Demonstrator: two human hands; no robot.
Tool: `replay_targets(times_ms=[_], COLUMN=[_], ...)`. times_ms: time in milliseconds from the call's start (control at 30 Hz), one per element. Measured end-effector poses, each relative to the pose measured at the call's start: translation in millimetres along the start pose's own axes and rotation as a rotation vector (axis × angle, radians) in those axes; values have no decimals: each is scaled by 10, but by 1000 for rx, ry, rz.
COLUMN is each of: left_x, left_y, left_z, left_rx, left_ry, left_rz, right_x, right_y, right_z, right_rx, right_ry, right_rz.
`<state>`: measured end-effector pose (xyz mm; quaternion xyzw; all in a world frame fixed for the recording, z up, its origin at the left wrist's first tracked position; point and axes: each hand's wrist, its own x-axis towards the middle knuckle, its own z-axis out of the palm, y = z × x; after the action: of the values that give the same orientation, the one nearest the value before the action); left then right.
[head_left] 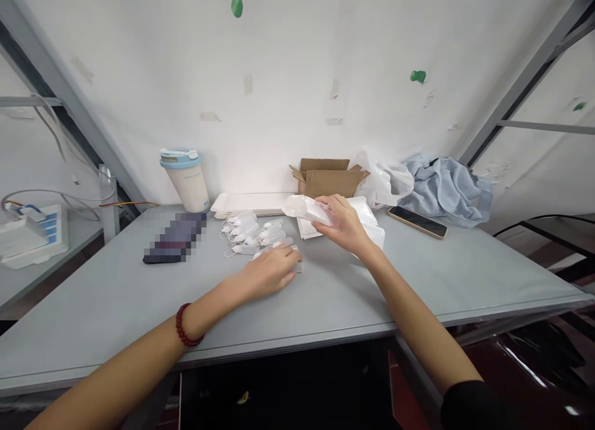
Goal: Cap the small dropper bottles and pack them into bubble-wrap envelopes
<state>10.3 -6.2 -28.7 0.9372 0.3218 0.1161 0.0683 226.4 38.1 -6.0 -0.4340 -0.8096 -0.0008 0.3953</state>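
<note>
My right hand (341,222) is closed around a slim white box in clear plastic wrap (309,208), held just above the table. My left hand (274,270) lies low over the table, its fingers curled onto a small translucent piece (299,268) that pokes out past the fingertips. Beside and behind that hand sits a cluster of small whitish translucent pieces with cord loops (244,228). Their exact kind is hard to make out. White plastic packaging (367,216) lies behind and under my right hand, partly hidden by it.
Along the wall stand a blue-lidded cup (186,181), a stack of flat white pieces (253,202), an open cardboard box (330,181), a white plastic bag (385,179) and a crumpled blue cloth (449,191). A phone (417,222) lies right, a blurred dark object (174,239) left.
</note>
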Motion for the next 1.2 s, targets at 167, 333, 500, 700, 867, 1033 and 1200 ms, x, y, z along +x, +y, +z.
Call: replay_targets(times_ms=[167,333,500,700,867,1033,1200], left_x=[-20,2,44,59,56,62,75], left_y=[109,70,-122,-171,-182,-197,-175], left_z=[-125,-348,-404,-365,-350,-257,-190], left_rx=[-297,-647,-688,-743,-694,-543,-414], left_ry=[351,1010,1066,918,896,806,662], left_rz=[-24,-199,-401,-494,-475,-444,-474], right_x=[-5,-16,-33,-55,-60,-61,-84], right_y=[-17,-26,-62,-149,-180,-218,-268], right_z=[18,37,41,68,95,120,179], right_rx=[20,15,17,48,58,62,57], right_ry=[-21,-54,-58,-40,-33,-31,-78], right_rz=[9,9,-17,-63,-94,-127,-162])
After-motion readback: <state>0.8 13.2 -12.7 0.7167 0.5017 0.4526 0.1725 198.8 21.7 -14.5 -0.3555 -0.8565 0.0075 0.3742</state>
